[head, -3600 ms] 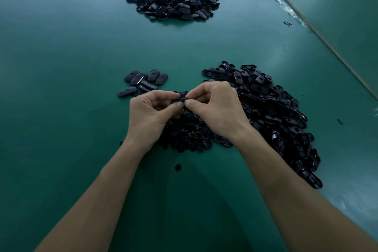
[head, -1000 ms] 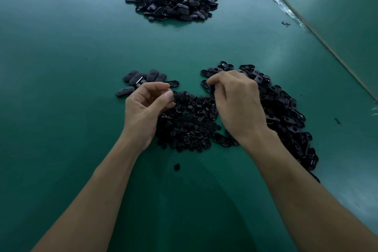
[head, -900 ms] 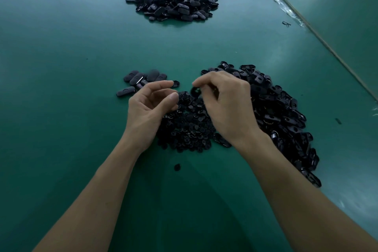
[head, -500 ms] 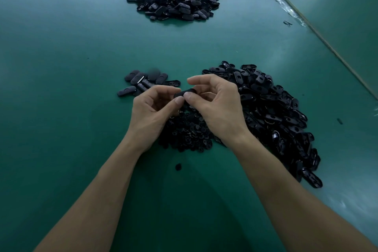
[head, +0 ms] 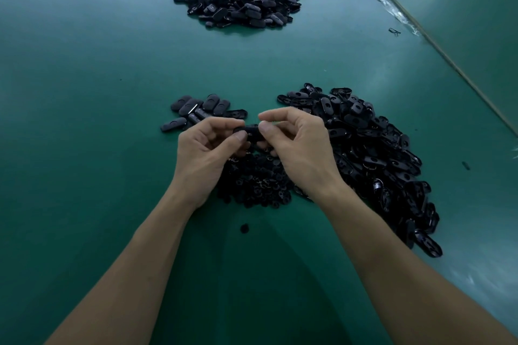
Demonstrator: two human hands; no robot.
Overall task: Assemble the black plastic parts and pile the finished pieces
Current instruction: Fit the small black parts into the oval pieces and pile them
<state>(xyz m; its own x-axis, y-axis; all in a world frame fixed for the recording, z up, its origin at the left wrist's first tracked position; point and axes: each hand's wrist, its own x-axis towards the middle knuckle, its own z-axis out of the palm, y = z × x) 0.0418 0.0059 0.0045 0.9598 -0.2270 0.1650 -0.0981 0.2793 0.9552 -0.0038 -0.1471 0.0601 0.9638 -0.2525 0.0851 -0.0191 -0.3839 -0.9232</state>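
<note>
green table [head: 84, 87] carries black part heaps [head: 378, 154]; left hand [head: 206, 155] and right hand [head: 304, 148] both pinch one oval piece [head: 252, 131].

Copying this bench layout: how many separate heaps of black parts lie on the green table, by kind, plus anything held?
Big heaps of oval parts: 2, far heap and right heap
Heap of small round parts: 1
Small cluster of oval pieces: 1
Held part, pinched between left hand and right hand: 1
Total: 5

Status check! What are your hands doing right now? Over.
Left hand and right hand pinch one black oval part. Small pile of oval pieces beyond left hand. Nothing blocking.
</note>
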